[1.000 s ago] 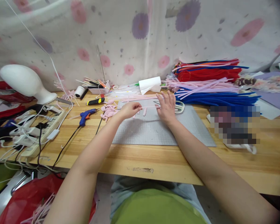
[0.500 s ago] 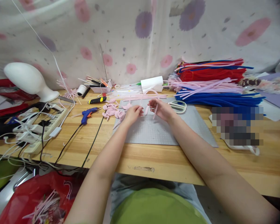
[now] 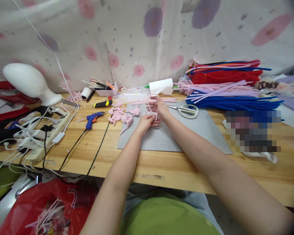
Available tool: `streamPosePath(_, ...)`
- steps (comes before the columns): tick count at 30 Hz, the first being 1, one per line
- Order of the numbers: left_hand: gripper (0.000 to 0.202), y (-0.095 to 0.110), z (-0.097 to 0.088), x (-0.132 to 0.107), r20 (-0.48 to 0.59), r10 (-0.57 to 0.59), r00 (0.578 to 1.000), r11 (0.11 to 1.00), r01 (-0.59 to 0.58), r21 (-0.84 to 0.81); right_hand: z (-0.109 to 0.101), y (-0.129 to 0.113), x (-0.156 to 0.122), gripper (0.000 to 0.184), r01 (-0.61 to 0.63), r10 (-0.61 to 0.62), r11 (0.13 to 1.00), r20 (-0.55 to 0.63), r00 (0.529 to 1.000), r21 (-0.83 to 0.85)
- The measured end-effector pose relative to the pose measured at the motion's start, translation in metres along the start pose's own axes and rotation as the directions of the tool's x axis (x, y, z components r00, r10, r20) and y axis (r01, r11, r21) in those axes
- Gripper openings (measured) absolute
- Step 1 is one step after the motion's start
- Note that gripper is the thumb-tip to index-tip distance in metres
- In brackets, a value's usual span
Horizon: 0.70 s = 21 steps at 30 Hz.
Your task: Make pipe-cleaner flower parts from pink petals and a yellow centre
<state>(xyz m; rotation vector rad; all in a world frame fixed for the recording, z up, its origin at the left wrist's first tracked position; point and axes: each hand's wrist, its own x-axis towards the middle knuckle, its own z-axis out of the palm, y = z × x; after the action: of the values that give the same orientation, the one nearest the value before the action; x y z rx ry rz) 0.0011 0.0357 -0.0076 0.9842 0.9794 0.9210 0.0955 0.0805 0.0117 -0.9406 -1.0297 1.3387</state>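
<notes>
Both my hands meet over a grey cutting mat (image 3: 176,137) on the wooden table (image 3: 210,166). My left hand (image 3: 147,122) pinches the lower ends of a light pink pipe cleaner (image 3: 149,103) that is bent into a loop. My right hand (image 3: 159,107) is closed on the loop's upper part, just beyond the left hand. A heap of finished pink loops (image 3: 120,116) lies at the mat's left edge. Scissors (image 3: 186,110) with pale handles rest on the mat to the right of my hands.
Stacks of pink, blue and red pipe cleaners (image 3: 227,88) fill the back right. A blue glue gun (image 3: 93,118), a utility knife (image 3: 101,104), a power strip with cables (image 3: 39,130) and a white foam head (image 3: 29,83) sit on the left. A red bag (image 3: 39,209) hangs below.
The straight pink pipe cleaner stretched between my hands has been bent into a loop. My hands have come together, the left now nearer me than the right.
</notes>
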Motion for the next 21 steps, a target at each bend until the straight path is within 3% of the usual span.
streamPosePath(8, 0.010, -0.001, 0.005, -0.003, -0.061, -0.022, 0.998, 0.999, 0.025, 0.042, -0.003, -0.001, -0.006, 0.038, -0.062, 0.047, 0.989, 0.110, 0.993, 0.134)
streamPosePath(11, 0.011, -0.002, 0.007, -0.001, -0.067, -0.041, 0.997, 0.994, 0.048, 0.095, -0.005, 0.001, -0.004, 0.035, -0.084, 0.071, 0.988, 0.099, 0.993, 0.133)
streamPosePath(17, 0.018, -0.001, 0.002, -0.006, 0.057, -0.079, 0.995, 0.996, 0.076, 0.044, -0.003, 0.003, -0.003, 0.038, -0.085, 0.081, 0.985, 0.034, 0.996, 0.147)
streamPosePath(21, 0.016, 0.000, -0.004, -0.009, 0.103, -0.074, 0.992, 0.997, 0.071, 0.029, 0.000, 0.002, -0.006, 0.040, -0.058, 0.050, 0.991, 0.066, 0.997, 0.117)
